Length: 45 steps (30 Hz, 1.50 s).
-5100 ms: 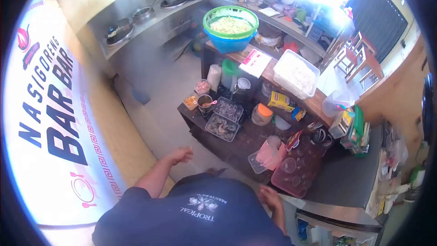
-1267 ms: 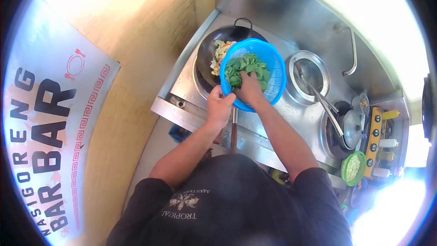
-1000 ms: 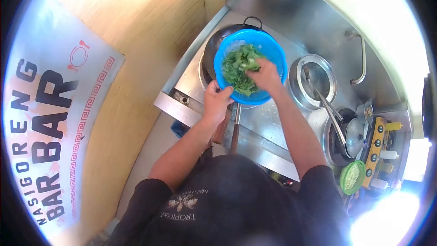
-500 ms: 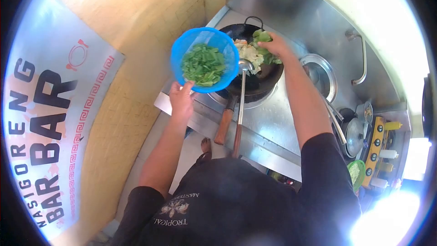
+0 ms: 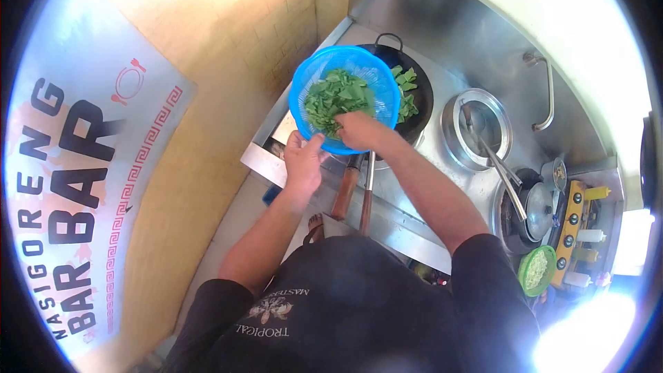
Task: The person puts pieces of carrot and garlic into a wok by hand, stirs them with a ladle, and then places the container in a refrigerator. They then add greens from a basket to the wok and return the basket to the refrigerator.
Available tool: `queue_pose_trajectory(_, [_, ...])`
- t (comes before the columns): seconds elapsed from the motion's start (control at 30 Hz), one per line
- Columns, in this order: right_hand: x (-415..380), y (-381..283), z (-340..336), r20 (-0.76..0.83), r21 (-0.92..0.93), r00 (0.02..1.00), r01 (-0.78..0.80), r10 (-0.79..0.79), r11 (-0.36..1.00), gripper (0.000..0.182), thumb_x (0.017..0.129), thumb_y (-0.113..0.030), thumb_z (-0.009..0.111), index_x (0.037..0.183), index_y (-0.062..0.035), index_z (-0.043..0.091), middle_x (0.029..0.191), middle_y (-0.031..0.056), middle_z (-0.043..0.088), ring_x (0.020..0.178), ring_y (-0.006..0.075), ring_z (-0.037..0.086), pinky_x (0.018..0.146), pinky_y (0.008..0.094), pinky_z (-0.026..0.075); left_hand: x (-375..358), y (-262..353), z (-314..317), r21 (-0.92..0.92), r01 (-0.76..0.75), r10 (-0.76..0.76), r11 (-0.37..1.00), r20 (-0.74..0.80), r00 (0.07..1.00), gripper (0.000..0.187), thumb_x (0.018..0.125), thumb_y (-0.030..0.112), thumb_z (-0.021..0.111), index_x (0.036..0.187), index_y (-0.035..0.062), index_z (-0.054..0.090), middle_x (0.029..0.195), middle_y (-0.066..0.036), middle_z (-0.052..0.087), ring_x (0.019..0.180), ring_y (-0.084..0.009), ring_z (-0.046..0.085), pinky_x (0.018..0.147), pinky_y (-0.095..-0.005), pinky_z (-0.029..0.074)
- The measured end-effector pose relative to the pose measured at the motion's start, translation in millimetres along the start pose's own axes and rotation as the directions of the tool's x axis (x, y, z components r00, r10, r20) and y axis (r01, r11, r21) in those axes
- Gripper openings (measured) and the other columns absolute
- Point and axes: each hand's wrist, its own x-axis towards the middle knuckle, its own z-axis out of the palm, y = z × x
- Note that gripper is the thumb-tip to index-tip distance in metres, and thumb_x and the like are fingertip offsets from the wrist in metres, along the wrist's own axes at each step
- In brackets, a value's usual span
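A blue plastic basket [image 5: 391, 76] of chopped green leaves [image 5: 338, 98] is tilted over the left part of a black wok [image 5: 425, 97]. My left hand [image 5: 304, 160] grips the basket's near rim. Inside the basket my right hand [image 5: 357, 129] is closed among the leaves at the near side; its fingertips are partly hidden in them. More green leaves [image 5: 406, 100] lie in the wok, right of the basket. The wok's wooden handle [image 5: 345, 190] and a ladle's handle [image 5: 366, 211] point toward me, and the ladle's head is hidden under the basket.
Right of the wok, a metal pot [image 5: 476, 129] holds long utensils. Farther right are a lidded pot [image 5: 539, 211], a green basket of shredded food [image 5: 537, 271] and several squeeze bottles [image 5: 590, 235]. A steel counter edge [image 5: 414, 235] runs before me; a yellow wall stands left.
The blue basket and my left hand have moved right, over the wok. My right hand has left the wok and gone into the basket. Green leaves now lie in the wok's right side.
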Motion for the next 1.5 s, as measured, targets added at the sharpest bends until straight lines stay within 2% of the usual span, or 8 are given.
queue_pose_trajectory(0.07, [-0.3,-1.2,13.2,-0.255,-0.001,0.905,-0.352,0.340,0.936,0.047,0.087,-0.022,0.053,0.131,-0.0116,0.046,0.116,0.0263,0.054,0.103,0.0386,0.057,0.088,0.0454,0.046,-6.6,-6.8,5.6,0.002,0.008,-0.008,1.000,0.011,1.000,0.017,0.081,-0.001,0.059,0.089,0.0103,0.049,0.091,-0.003,0.060,0.079,-0.0153,0.061,0.072,-0.0362,0.054])
queue_pose_trajectory(0.1, [-6.2,-17.2,-7.0,-0.163,-0.052,0.900,-0.416,0.403,0.908,0.061,0.087,-0.033,0.053,0.141,-0.0148,0.030,0.129,0.0305,0.042,0.111,0.0451,0.050,0.096,0.0463,0.041,-11.3,-8.8,11.9,-0.006,-0.002,0.002,1.000,0.032,0.999,0.018,0.081,-0.002,0.058,0.091,0.0098,0.049,0.092,-0.004,0.060,0.080,-0.0157,0.061,0.072,-0.0366,0.055])
queue_pose_trajectory(0.33, [18.6,-16.0,7.5,-0.296,0.315,0.883,-0.270,0.365,0.910,0.070,0.083,-0.058,0.047,0.140,-0.0177,0.036,0.135,0.0302,0.035,0.121,0.0485,0.039,0.106,0.0481,0.028,-20.6,-8.3,30.9,-0.048,0.027,-0.020,0.998,0.125,0.992,0.023,0.079,-0.008,0.051,0.096,0.0075,0.051,0.093,-0.005,0.060,0.081,-0.0185,0.063,0.071,-0.0391,0.057])
queue_pose_trajectory(0.93, [59.0,-4.0,18.8,-0.203,0.734,0.797,-0.260,0.569,0.627,0.063,0.072,-0.048,0.066,0.112,0.0001,0.060,0.111,0.0236,0.060,0.102,0.0316,0.060,0.089,0.0362,0.046,-5.5,-7.0,18.1,0.110,-0.063,0.033,0.992,0.254,0.967,0.016,0.081,-0.005,0.055,0.094,0.0035,0.054,0.095,-0.008,0.062,0.080,-0.0187,0.064,0.068,-0.0377,0.057])
queue_pose_trajectory(1.0, [50.4,-0.3,13.3,0.026,0.868,0.859,-0.273,0.511,0.416,0.053,0.073,-0.042,0.066,0.108,-0.0024,0.062,0.107,0.0186,0.062,0.097,0.0276,0.060,0.082,0.0411,0.047,-2.2,-5.9,16.7,0.130,-0.048,0.020,0.990,0.212,0.977,0.013,0.081,-0.004,0.057,0.090,0.0042,0.053,0.091,-0.006,0.061,0.076,-0.0163,0.063,0.066,-0.0349,0.057])
queue_pose_trajectory(1.23, [1.0,11.0,-82.2,0.075,0.987,0.866,-0.134,0.494,0.087,0.028,0.080,-0.034,0.064,0.100,-0.0150,0.064,0.102,0.0025,0.062,0.098,0.0172,0.051,0.078,0.0384,0.039,29.3,-2.9,7.7,0.117,0.000,-0.008,0.993,0.066,0.998,0.015,0.081,0.001,0.062,0.086,0.0089,0.050,0.092,-0.005,0.060,0.079,-0.0163,0.061,0.067,-0.0355,0.056])
queue_pose_trajectory(1.37, [-24.0,56.5,-129.3,-0.156,0.966,0.790,-0.003,0.592,0.259,0.019,0.081,-0.030,0.062,0.093,-0.0147,0.063,0.081,-0.0021,0.062,0.060,0.0090,0.052,0.047,0.0222,0.032,51.1,11.7,-3.1,0.091,-0.028,0.025,0.996,0.024,0.999,0.018,0.081,0.004,0.064,0.091,0.0088,0.049,0.098,-0.005,0.057,0.088,-0.0193,0.060,0.069,-0.0398,0.057])
queue_pose_trajectory(1.5, [-15.3,127.6,-115.5,-0.219,0.732,0.643,-0.389,0.734,0.560,0.045,0.080,-0.038,0.063,0.111,-0.0057,0.061,0.104,0.0091,0.065,0.086,0.0217,0.064,0.073,0.0365,0.052,65.0,18.7,-31.4,0.070,-0.060,0.063,0.996,-0.047,0.997,0.027,0.083,0.004,0.062,0.103,0.0062,0.045,0.100,-0.006,0.053,0.092,-0.0208,0.059,0.072,-0.0439,0.057])
